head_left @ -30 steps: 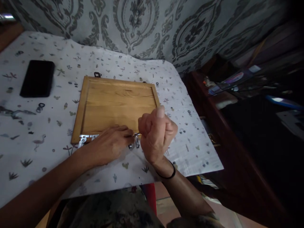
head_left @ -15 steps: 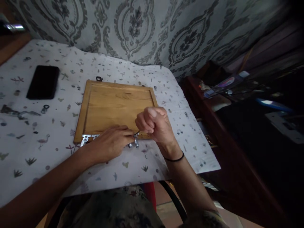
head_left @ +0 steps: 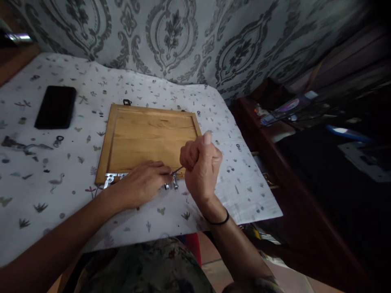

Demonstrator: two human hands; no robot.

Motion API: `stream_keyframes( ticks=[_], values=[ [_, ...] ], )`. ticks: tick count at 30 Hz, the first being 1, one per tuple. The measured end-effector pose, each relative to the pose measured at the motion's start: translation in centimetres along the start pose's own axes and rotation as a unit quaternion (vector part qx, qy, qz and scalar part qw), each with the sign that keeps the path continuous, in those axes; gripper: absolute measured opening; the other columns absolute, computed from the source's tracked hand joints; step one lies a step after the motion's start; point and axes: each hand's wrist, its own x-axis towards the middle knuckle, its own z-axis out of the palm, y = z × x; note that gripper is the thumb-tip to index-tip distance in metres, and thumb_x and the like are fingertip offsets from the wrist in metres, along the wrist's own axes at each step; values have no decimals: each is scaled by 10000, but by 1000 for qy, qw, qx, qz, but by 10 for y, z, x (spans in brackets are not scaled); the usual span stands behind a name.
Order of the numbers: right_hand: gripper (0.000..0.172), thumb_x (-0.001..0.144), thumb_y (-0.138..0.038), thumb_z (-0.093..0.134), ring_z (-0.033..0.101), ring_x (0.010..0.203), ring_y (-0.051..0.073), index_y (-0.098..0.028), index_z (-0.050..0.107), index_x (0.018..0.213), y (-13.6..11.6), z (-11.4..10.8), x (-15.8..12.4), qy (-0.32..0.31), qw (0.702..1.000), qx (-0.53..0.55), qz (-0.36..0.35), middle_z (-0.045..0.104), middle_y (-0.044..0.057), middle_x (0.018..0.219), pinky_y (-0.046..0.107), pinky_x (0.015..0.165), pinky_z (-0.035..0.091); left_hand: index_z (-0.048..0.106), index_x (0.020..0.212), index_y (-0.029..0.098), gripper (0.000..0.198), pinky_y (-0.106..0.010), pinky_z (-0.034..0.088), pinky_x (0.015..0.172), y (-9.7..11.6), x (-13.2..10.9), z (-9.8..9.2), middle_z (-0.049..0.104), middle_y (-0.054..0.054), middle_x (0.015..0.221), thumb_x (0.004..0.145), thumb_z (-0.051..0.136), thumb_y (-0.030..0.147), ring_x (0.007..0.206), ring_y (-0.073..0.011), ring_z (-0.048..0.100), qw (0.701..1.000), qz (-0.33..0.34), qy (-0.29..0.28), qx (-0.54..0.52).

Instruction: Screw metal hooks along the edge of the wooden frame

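A wooden framed panel (head_left: 149,136) lies flat on a table covered with a patterned white cloth (head_left: 76,191). Metal hinges are fixed along its near edge, one at the left corner (head_left: 110,178) and one near the right (head_left: 171,185). My left hand (head_left: 142,183) rests on the near edge, fingers pinched at the right hinge. My right hand (head_left: 201,165) is a fist wrapped round a thin tool, a screwdriver by the look of it, whose metal tip (head_left: 178,169) points down at that hinge.
A black phone (head_left: 55,106) lies at the back left of the cloth. Small dark metal parts (head_left: 58,140) lie scattered left of the panel. A patterned curtain hangs behind. A dark wooden shelf (head_left: 275,134) with cluttered items stands to the right.
My right fist has rocked round the tool, thumb now up again, wrist moved back toward me. My left hand has stayed at the hinge. The view shifted slightly.
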Motion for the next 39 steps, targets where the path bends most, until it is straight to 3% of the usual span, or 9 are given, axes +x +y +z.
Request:
stream_keyframes(
  ticks=[3, 5, 7, 9, 13, 17, 21, 33, 39],
  values=[
    [457, 953, -585, 566, 348, 443, 89, -215, 594, 687, -6, -16, 17, -162, 983, 42, 76, 420, -71, 519, 235, 439, 301, 733, 997, 195, 337, -353, 528, 897, -1, 0, 2, 736, -50, 1038, 861, 509, -16, 988, -208, 671, 1000, 0, 7, -10],
    [429, 937, -575, 589, 538, 593, 120, -201, 718, 770, -8, -25, 26, -229, 971, 16, 62, 593, -10, 655, 262, 563, 451, 736, 992, 201, 337, -345, 527, 901, -1, 0, 3, 734, -46, 1023, 872, 504, -12, 982, -201, 672, 1000, 0, 9, -18],
    [428, 929, -528, 623, 613, 726, 141, -195, 729, 681, -8, -30, 32, -272, 961, -2, 48, 665, 35, 766, 292, 677, 507, 735, 987, 206, 327, -338, 528, 902, -1, 0, 2, 731, -40, 987, 885, 504, 0, 965, -196, 672, 1000, 2, 14, -25],
    [505, 929, -508, 627, 548, 581, 113, -194, 608, 533, -6, -29, 34, -294, 952, 37, 73, 598, 7, 619, 264, 577, 469, 734, 993, 208, 317, -337, 530, 907, -1, 0, 2, 731, -39, 975, 895, 506, 12, 960, -194, 671, 999, 4, 15, -28],
    [633, 916, -586, 596, 165, 362, 51, -227, 306, 481, -2, -16, 27, -222, 961, 117, 113, 210, -108, 405, 211, 380, 209, 735, 995, 200, 306, -353, 536, 913, 0, 0, 1, 739, -47, 1007, 898, 513, 12, 970, -203, 671, 1000, 0, 9, -22],
    [581, 949, -494, 580, 184, 390, 62, -227, 318, 504, -1, 0, 6, -60, 996, 51, 35, 239, -87, 447, 234, 396, 205, 728, 1003, 183, 306, -375, 540, 939, 1, 0, 0, 741, -59, 1074, 873, 523, -4, 1025, -222, 671, 1000, -7, -4, -17],
    [525, 988, -401, 543, 222, 410, 73, -222, 364, 529, 2, 7, -7, 49, 998, 10, -36, 291, -70, 476, 247, 413, 201, 717, 999, 188, 338, -373, 541, 948, 1, 0, -1, 738, -44, 1045, 841, 503, -22, 1035, -218, 669, 1000, -8, -10, -17],
    [596, 885, -411, 676, 179, 364, 45, -207, 307, 465, -31, -5, -5, 69, 995, 66, -6, 224, -91, 408, 201, 372, 201, 728, 1025, 172, 352, -372, 540, 856, 3, 0, -2, 748, -73, 1088, 871, 478, -22, 979, -229, 667, 1000, 2, -4, 20],
    [574, 889, -370, 665, 187, 359, 40, -199, 309, 471, -24, -10, -6, 40, 994, 99, 36, 235, -88, 410, 187, 365, 206, 719, 1003, 185, 299, -346, 534, 846, 3, 1, 0, 748, -63, 1049, 922, 487, 15, 963, -211, 663, 1000, 2, 7, 8]
  ],
)
